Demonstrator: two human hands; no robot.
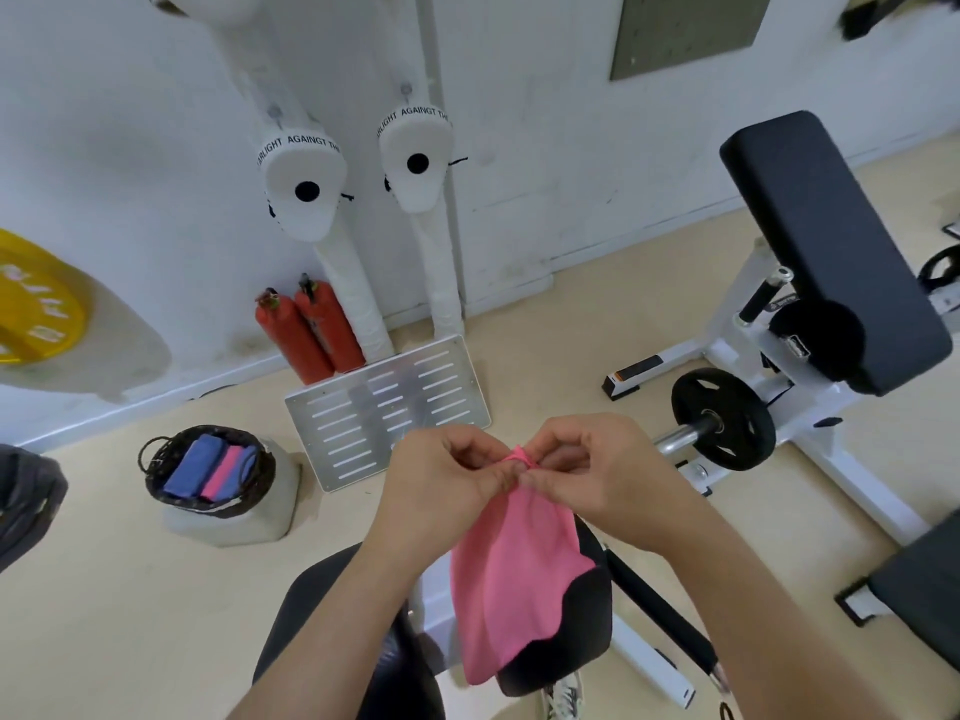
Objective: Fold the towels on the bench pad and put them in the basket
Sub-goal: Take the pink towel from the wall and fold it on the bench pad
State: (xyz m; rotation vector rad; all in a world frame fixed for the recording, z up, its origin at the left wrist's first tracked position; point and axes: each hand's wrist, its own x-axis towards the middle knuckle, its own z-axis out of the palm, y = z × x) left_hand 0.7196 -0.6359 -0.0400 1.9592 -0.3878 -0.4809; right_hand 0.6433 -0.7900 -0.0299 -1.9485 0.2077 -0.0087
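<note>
A pink towel (511, 579) hangs in the air in front of me, over the black bench pad (571, 636). My left hand (441, 485) and my right hand (597, 475) pinch its top edge together, fingertips almost touching. The towel drapes down from that bunched edge, its lower end in front of the pad. The dark woven basket (156, 475) stands on the floor at the left, on a pale block. It holds folded blue and pink towels (210, 472).
A perforated metal plate (389, 407) leans by two red extinguishers (311, 335) at the wall. A white weight machine with a black plate (722, 418) and a black pad (826, 252) fills the right. A yellow plate (31, 298) sits at far left.
</note>
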